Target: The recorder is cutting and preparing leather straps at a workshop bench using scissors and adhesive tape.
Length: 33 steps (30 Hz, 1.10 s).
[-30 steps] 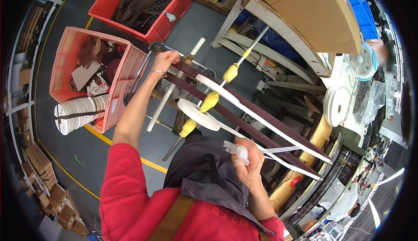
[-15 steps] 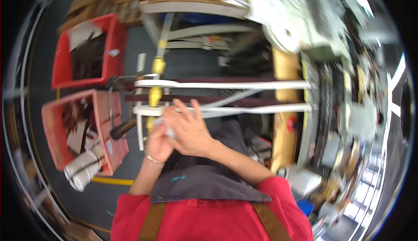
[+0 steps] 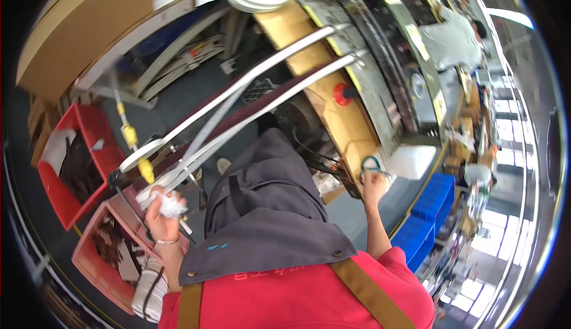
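My left hand (image 3: 162,221) is closed round a crumpled white wad (image 3: 172,206), perhaps thin strip or tissue. It is beside the left end of the two long white strips (image 3: 284,98), which run across to a machine bed on the right. At the wooden ledge (image 3: 330,100) in front of that machine, my right hand (image 3: 373,187) grips a pair of scissors (image 3: 370,161) with teal ring handles. Most of the blades are hidden by the hand. Yellow pieces (image 3: 146,170) hang at the strips' left end.
Two red bins (image 3: 117,150) with dark scraps stand at the left. A white reel (image 3: 262,6) lies at the far edge by a large cardboard box (image 3: 89,28). Blue crates (image 3: 437,195) are on the right. A red round part (image 3: 341,94) sits on the ledge.
My hands, together over the strips before, are now far apart. The right has reached to the ledge and taken hold of the scissors; the left keeps the white wad. The view has turned right.
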### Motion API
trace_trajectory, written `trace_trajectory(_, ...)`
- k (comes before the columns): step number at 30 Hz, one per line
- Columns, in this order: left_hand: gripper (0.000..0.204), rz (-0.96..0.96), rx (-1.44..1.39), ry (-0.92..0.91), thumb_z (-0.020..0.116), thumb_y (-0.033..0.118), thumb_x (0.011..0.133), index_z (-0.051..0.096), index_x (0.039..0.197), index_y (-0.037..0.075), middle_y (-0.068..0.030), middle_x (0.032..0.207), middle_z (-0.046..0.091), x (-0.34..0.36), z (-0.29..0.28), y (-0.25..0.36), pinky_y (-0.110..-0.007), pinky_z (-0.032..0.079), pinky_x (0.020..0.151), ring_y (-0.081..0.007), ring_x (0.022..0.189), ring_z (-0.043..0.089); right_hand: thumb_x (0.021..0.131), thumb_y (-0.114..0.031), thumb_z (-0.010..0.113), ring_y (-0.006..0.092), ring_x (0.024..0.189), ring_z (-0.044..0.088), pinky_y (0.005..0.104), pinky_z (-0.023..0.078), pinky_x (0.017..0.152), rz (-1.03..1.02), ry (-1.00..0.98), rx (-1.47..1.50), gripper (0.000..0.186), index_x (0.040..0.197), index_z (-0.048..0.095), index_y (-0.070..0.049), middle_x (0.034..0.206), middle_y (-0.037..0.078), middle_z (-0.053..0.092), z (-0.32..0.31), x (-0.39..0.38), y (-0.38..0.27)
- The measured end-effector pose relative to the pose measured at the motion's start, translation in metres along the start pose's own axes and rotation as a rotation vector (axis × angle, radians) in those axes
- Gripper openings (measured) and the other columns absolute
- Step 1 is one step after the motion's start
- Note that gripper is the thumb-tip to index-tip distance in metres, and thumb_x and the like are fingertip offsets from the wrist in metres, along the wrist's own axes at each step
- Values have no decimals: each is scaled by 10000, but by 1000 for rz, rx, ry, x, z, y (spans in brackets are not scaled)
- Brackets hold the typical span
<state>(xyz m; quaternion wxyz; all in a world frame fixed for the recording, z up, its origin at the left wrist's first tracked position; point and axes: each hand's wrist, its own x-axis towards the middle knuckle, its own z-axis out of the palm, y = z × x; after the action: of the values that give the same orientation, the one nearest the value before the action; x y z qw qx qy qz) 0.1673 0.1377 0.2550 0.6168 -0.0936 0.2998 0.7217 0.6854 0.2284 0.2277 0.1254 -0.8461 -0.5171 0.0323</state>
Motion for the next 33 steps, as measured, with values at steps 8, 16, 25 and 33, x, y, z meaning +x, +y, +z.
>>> trace_trajectory(8, 186, -124, 145, -42, 545, 22, 722, 496, 902, 11, -111, 785, 536, -8, 2, -27, -408, 514, 653, -211, 737, 568, 738, -270, 621, 163, 316, 448, 249, 322, 267, 701, -213, 590, 294, 650, 461, -39, 461, 70, 482, 8, 37, 64)
trace_trajectory(16, 159, -81, 136, -19, 557, 15, 706, 503, 852, -17, -108, 861, 507, -21, -3, -21, -369, 513, 636, -203, 752, 567, 687, -208, 565, 130, 331, 382, 216, 326, 281, 958, -121, 615, 185, 666, 459, -58, 473, 36, 408, 5, 33, 51)
trace_trajectory(25, 160, 32, 166, -88, 585, -12, 657, 505, 793, 10, -112, 898, 480, -29, -20, 16, -295, 502, 536, -206, 654, 574, 728, -33, 533, 132, 457, 485, 269, 411, 419, 409, -383, 909, 107, 726, 441, -87, 582, 36, 505, -74, -126, -26)
trace_trajectory(33, 193, 341, 91, -122, 578, 87, 690, 424, 762, -4, -265, 1041, 471, -64, -19, 63, -374, 546, 515, -343, 751, 598, 669, 43, 485, 42, 551, 348, 212, 311, 475, -226, -1199, 376, 145, 798, 478, -21, 598, -24, 391, 18, -92, -104)
